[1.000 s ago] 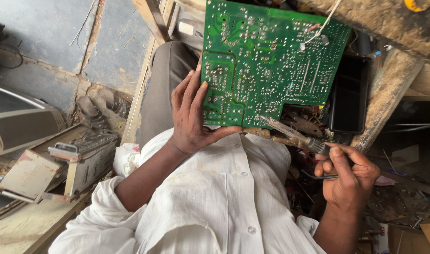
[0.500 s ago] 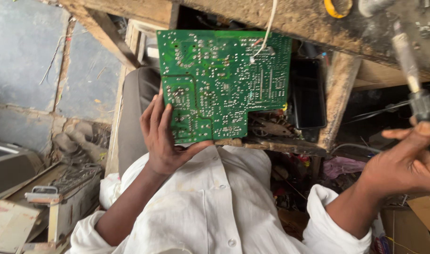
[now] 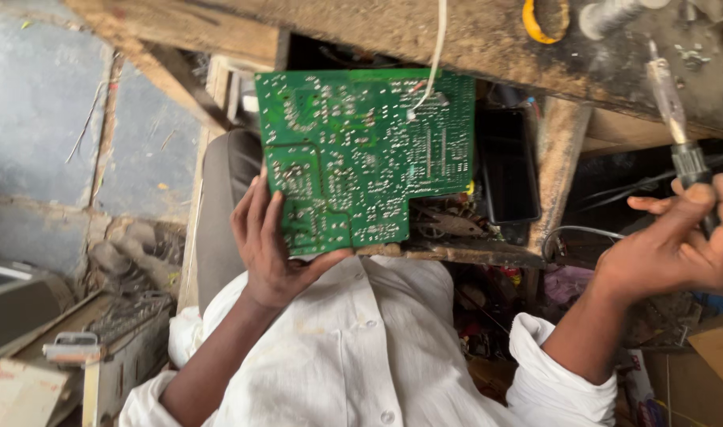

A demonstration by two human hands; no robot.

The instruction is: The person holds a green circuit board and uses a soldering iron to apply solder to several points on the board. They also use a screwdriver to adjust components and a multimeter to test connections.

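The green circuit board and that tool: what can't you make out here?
- Head view: circuit board shows its soldered side only; components face away.
- Its lower left corner is covered by the left hand.
- Soldering iron: handle wrapped by the right hand, cut off at the frame's edge.

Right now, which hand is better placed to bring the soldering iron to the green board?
Right. The right hand already grips the soldering iron, raised beside the wooden bench. The left hand is occupied holding the green circuit board from below.
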